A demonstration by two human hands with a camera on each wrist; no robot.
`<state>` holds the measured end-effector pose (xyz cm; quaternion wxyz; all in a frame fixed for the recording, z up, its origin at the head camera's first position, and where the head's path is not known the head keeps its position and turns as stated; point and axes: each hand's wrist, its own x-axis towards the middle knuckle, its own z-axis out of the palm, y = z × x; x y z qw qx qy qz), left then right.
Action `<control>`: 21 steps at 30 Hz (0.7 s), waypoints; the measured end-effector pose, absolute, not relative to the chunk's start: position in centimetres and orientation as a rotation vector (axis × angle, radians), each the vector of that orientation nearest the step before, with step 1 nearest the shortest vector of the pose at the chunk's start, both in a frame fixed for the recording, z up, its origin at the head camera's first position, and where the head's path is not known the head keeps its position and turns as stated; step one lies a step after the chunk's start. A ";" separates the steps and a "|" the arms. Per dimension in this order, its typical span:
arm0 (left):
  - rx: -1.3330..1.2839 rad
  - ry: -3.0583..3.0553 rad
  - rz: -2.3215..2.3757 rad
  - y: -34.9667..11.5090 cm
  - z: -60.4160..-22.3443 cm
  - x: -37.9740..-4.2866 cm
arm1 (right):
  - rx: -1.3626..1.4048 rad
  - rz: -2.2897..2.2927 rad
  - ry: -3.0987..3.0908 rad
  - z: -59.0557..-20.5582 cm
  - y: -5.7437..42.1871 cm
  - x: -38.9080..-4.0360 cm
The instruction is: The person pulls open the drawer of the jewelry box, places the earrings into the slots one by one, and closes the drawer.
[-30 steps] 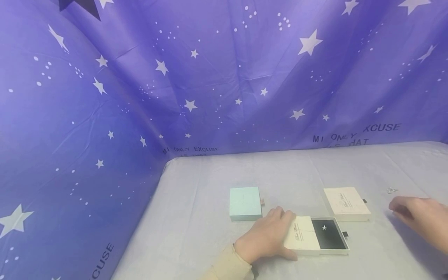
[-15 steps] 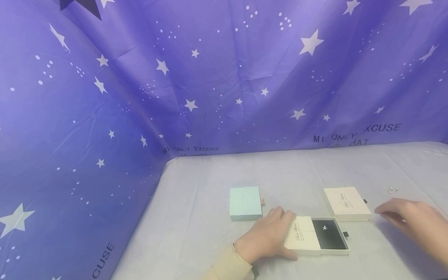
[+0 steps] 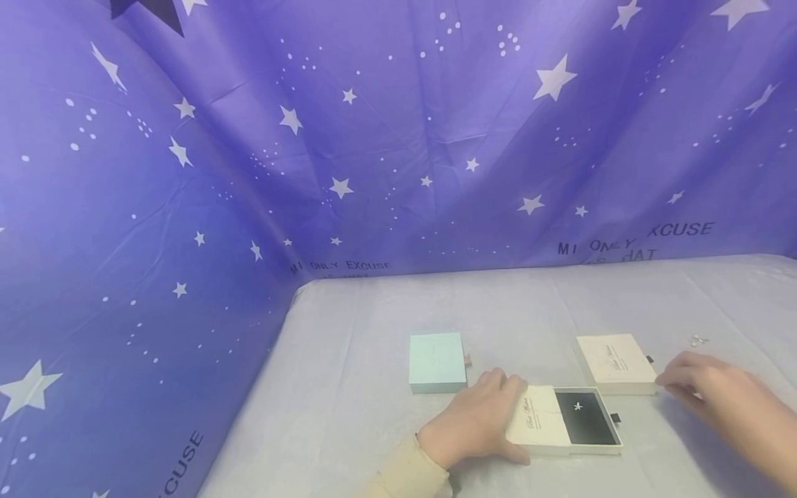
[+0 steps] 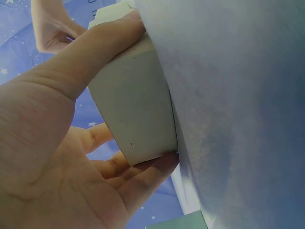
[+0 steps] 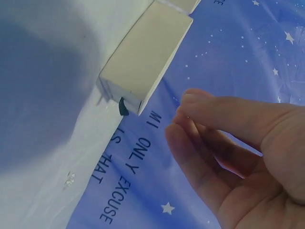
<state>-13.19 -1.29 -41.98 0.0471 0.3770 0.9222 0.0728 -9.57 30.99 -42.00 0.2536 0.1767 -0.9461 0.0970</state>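
My left hand (image 3: 470, 422) grips the sleeve of a cream drawer box (image 3: 540, 415) on the table, thumb at the near side and fingers at the far side. Its drawer (image 3: 585, 418) is pulled out to the right. On the black lining lies a small silver star-shaped jewellery piece (image 3: 578, 407). To the right, my right hand (image 3: 722, 394) is raised with thumb and forefinger pinched together. In the right wrist view a tiny glint shows between the fingertips (image 5: 193, 98); what the piece is cannot be made out.
A second cream box (image 3: 618, 360) with a black tab stands closed behind, near the right fingertips. A mint-green box (image 3: 437, 360) stands left of it. Small silver pieces (image 3: 699, 340) lie at the right on the cloth-covered table (image 3: 349, 415). A purple star-printed curtain (image 3: 398, 138) hangs behind.
My right hand has moved left, from below the loose silver pieces toward the boxes, its fingertips pinched. My left hand and the boxes have stayed in place.
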 end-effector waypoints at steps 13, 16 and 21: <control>1.160 2.813 0.231 -1.3 -42.0 -13.2 | 0.573 0.363 -2.495 -42.4 29.2 -9.3; 1.157 2.811 0.232 -1.3 -42.0 -13.2 | 0.602 0.391 -2.496 -42.6 28.8 -9.3; 1.156 2.810 0.234 -1.3 -42.0 -13.2 | 0.609 0.372 -2.490 -42.8 28.0 -9.4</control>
